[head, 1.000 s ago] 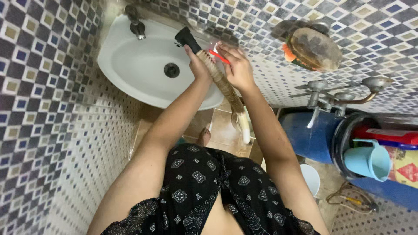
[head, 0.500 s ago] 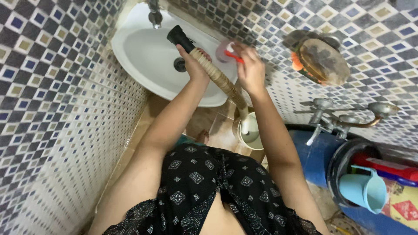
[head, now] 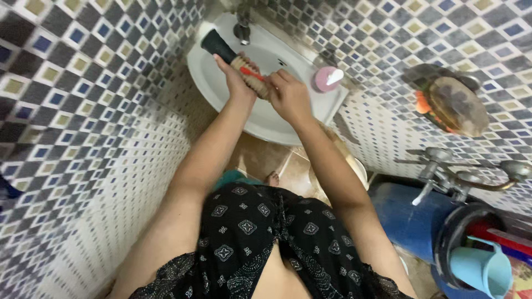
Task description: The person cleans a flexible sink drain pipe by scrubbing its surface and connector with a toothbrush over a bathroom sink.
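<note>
While the left hand (head: 235,83) was closed tight around a long brush (head: 235,58) with a black handle, the right hand (head: 288,97) was closed on the brush's pale bristle end and pinched a small red thing (head: 250,72) against it. I could not tell what the red thing was. Both hands held the brush over the white sink (head: 221,94), just below the tap (head: 242,30) at 12 o'clock.

The brush looked wet, so it might have slipped and banged into the sink. The little red thing might have dropped toward the drain if the right hand's grip had loosened. A pink cup (head: 324,78) sat on the sink rim at 3 o'clock from the hands, and an elbow bump might have knocked it off to the floor (head: 293,171).

Compared with the earlier picture, the hands sat more over the middle of the sink. The pink cup, which the right hand had been at, now stood alone on the rim.
</note>
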